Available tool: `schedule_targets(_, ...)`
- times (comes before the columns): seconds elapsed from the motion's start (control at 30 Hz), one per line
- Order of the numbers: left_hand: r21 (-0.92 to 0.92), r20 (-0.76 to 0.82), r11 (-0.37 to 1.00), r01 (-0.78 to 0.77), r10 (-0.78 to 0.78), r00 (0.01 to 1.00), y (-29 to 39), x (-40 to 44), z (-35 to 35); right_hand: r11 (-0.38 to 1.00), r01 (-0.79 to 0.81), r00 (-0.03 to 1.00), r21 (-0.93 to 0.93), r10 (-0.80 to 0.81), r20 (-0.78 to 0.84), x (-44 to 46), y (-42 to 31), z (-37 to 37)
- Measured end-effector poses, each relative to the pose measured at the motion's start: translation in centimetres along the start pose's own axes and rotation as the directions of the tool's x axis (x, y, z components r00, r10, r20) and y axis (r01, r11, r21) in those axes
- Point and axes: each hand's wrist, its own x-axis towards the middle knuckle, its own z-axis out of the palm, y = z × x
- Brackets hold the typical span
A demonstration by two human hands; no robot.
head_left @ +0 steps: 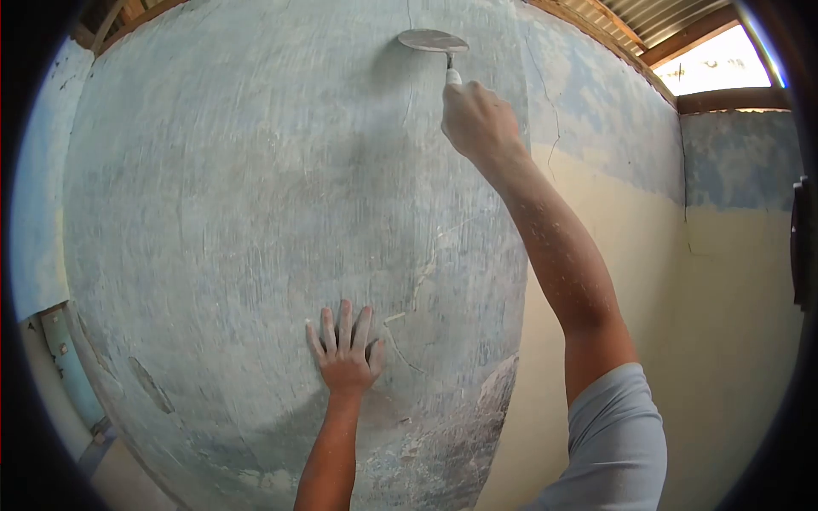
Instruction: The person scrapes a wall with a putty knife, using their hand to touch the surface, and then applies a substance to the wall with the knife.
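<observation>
My right hand is raised high and wrapped round the pale handle of a trowel. The trowel's oval metal blade is up near the top of the wall, and its shadow falls just to the left; whether the blade touches the surface I cannot tell. Lower down, my left hand lies flat against the same wall with its fingers spread and dusty. The wall is grey-blue, scraped in vertical streaks, with a crack and whitish marks to the right of my left hand.
To the right, a wall is cream below and blue above, with thin cracks. Wooden beams and corrugated roofing frame a bright opening at the upper right. A dark object is at the far right edge.
</observation>
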Motion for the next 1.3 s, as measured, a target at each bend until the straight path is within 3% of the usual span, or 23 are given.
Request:
schedule_targets(0.13, 0.027, 0.029, 1.0, 0.004, -0.005, 1.0, 0.3, -0.4, -0.1, 0.996, -0.052, 0.998, 0.067, 0.054, -0.036, 0.0, 1.7, -1.0)
schedule_targets(0.33, 0.028, 0.054, 1.0, 0.008, -0.009, 0.999, -0.1, -0.7, -0.3, 0.995, -0.057, 0.978, 0.084, 0.072, -0.193, 11.6, 2.7, -0.1)
schedule_targets(0.47, 0.021, 0.142, 1.0, 0.013, -0.016, 0.99, 0.0, -0.6, -0.8, 0.993, -0.092, 0.991, 0.076, 0.099, -0.091, 14.0, 4.6, -0.3)
schedule_targets(0.6, 0.003, 0.159, 1.0, 0.014, -0.014, 0.987, 0.0, -0.2, -1.5, 0.994, -0.101, 0.992, 0.052, 0.105, -0.071, 7.9, 3.7, -2.8)
schedule_targets(0.8, 0.007, 0.178, 1.0, -0.017, 0.015, 0.984, 0.0, -0.4, -1.5, 0.983, -0.158, 0.984, 0.095, 0.166, -0.072, 8.4, 4.4, -1.5)
schedule_targets(0.93, 0.01, 0.286, 1.0, 0.01, -0.013, 0.958, 0.4, -0.1, -2.3, 0.991, -0.126, 0.992, 0.038, 0.126, -0.006, 3.4, 5.2, -1.8)
schedule_targets(1.17, 0.045, 0.34, 0.999, -0.009, -0.007, 0.94, 0.4, -0.1, -2.3, 0.979, -0.162, 0.971, 0.125, 0.181, -0.158, 9.5, 6.7, -0.9)
schedule_targets(1.3, 0.013, 0.438, 0.998, 0.062, -0.062, 0.897, 0.9, 0.1, -2.8, 0.989, -0.134, 0.991, 0.068, 0.135, -0.02, 5.6, 8.1, -2.7)
